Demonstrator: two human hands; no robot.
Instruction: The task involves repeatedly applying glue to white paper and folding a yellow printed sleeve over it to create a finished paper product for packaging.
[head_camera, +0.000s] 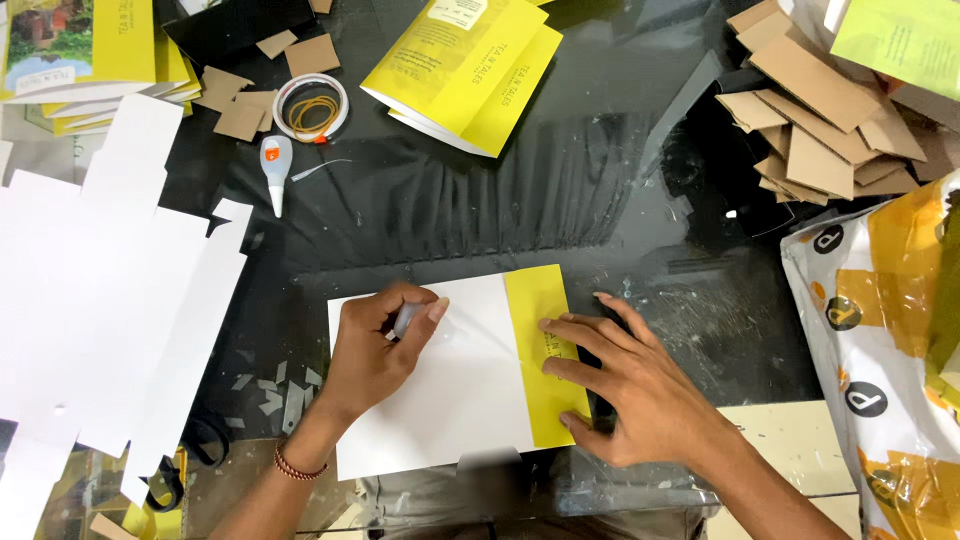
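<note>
A flat carton blank (455, 400), white inside with a yellow flap (540, 290) folded over its right edge, lies on the black-covered table in front of me. My left hand (375, 350) rests on the white part, fingers curled around a small grey-white object I cannot identify. My right hand (620, 375) lies flat with fingers spread, pressing down the yellow flap.
Unfolded white carton blanks (110, 290) cover the left side. A glue bottle (275, 165) and a ring of rubber bands (312, 105) lie at the back left. Folded yellow cartons (470, 70) sit at the back, brown cardboard pieces (820, 120) at the back right, a yellow-white plastic bag (890, 350) to the right.
</note>
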